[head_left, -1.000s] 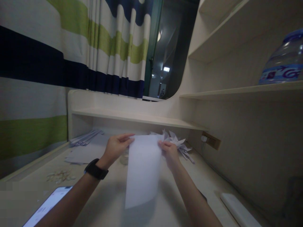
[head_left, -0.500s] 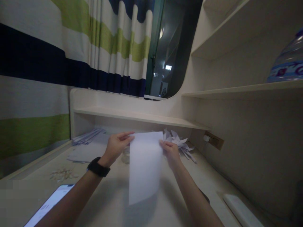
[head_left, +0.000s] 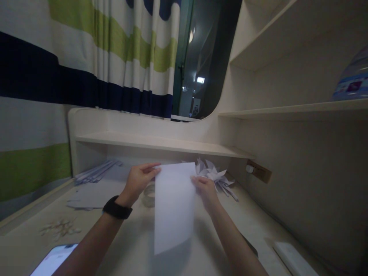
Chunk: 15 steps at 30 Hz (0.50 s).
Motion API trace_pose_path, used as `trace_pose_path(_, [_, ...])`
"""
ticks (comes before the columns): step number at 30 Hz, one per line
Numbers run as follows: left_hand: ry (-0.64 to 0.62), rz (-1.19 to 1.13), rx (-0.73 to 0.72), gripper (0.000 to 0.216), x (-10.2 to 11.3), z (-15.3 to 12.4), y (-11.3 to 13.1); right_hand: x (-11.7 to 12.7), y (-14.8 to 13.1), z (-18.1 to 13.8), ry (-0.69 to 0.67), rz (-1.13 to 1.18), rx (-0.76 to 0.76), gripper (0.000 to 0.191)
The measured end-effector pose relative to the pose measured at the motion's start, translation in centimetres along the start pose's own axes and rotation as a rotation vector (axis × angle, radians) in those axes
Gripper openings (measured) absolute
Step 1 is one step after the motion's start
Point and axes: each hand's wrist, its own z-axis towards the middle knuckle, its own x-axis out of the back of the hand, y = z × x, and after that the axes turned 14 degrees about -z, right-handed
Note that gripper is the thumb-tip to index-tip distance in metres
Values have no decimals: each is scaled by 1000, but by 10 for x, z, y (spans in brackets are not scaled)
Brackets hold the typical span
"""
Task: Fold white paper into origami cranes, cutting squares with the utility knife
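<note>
Pinching the white paper sheet (head_left: 173, 207) by its top corners, the left hand (head_left: 138, 180) and right hand (head_left: 206, 190) keep a closed grip above the bench (head_left: 132, 239), barely shifted since a second ago.

Plain white rectangular sheet of paper (head_left: 172, 207), smooth and unmarked, at lower centre of the frame. Held off the pale worktop (head_left: 129, 249), long side running top to bottom. Pinched at both upper corners, top edge near mid-frame. Lower edge hanging free, slanting up to the right, slightly curled.
</note>
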Motion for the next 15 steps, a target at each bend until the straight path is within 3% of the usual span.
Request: trace_pose_path(15, [-110, 11, 189, 37, -1, 37, -16, 2, 15, 7, 177, -133, -34, 42])
